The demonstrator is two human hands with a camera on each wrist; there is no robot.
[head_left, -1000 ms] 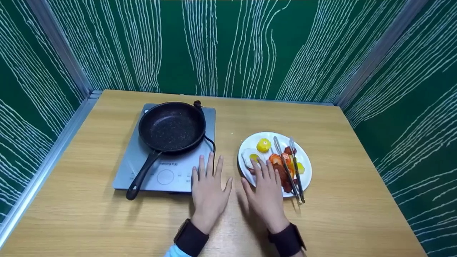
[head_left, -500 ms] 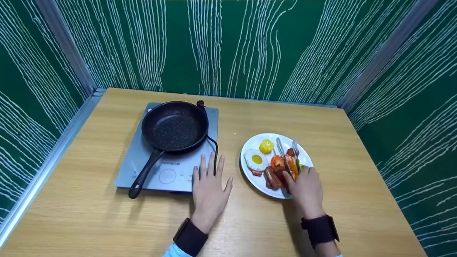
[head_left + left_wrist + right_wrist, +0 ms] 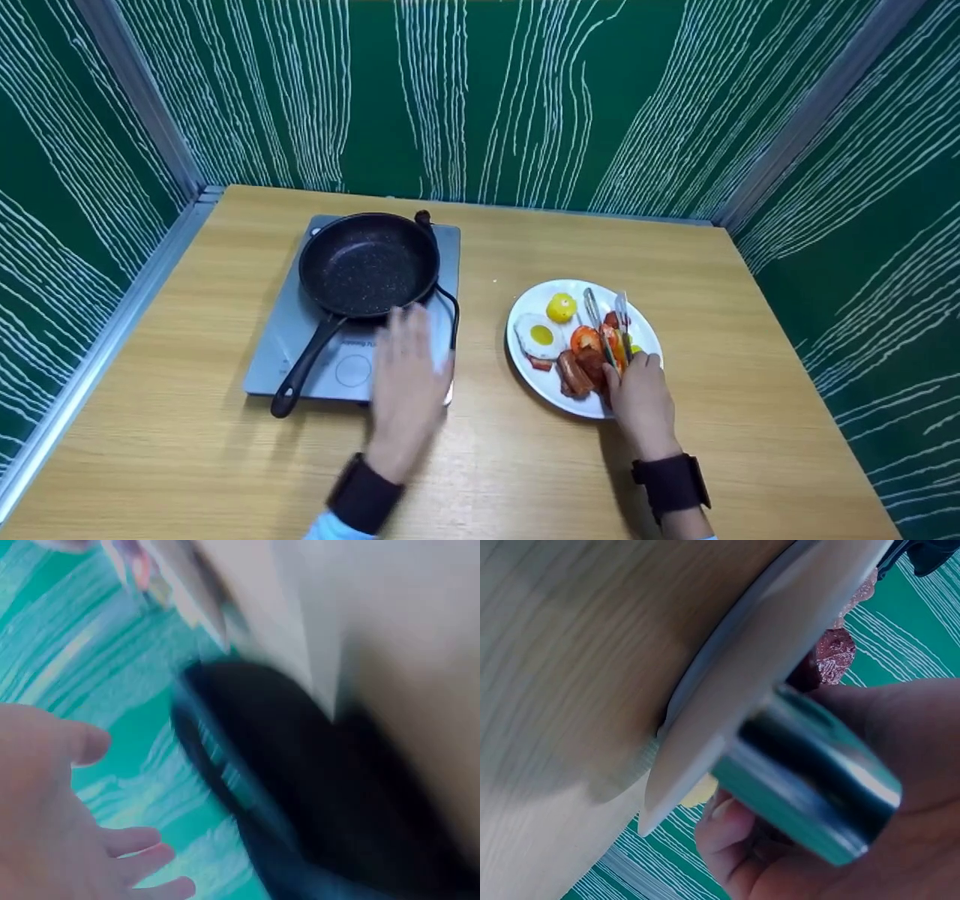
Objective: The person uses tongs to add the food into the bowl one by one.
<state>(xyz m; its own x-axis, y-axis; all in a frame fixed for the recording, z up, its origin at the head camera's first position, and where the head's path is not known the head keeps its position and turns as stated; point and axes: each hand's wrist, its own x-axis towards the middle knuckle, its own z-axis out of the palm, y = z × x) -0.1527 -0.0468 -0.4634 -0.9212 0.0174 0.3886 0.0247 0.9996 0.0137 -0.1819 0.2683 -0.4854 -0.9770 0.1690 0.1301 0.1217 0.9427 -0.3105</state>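
Observation:
My right hand (image 3: 643,401) grips the metal tongs (image 3: 592,309), which lie across the right side of a white plate (image 3: 536,386). In the right wrist view the tongs' shiny bent end (image 3: 817,780) sits between thumb and fingers, close to the plate rim. My left hand (image 3: 405,382), blurred, is over the front right of a grey induction cooktop (image 3: 271,356), its fingers straight and holding nothing. Its fingertips overlap the near rim of a black frying pan (image 3: 367,262) standing on the cooktop. The pan's handle (image 3: 307,364) points front left, away from that hand.
On the plate are a fried egg (image 3: 540,336), a yellow corn piece (image 3: 561,307), tomato slices (image 3: 585,339) and browned meat (image 3: 574,373). A black cord (image 3: 455,307) runs along the cooktop's right side. Green panels with white lines (image 3: 517,97) enclose the wooden table (image 3: 187,315).
My right hand moved right from over the plate's left part and took hold of the tongs. My left hand shifted left and forward over the cooktop, toward the pan.

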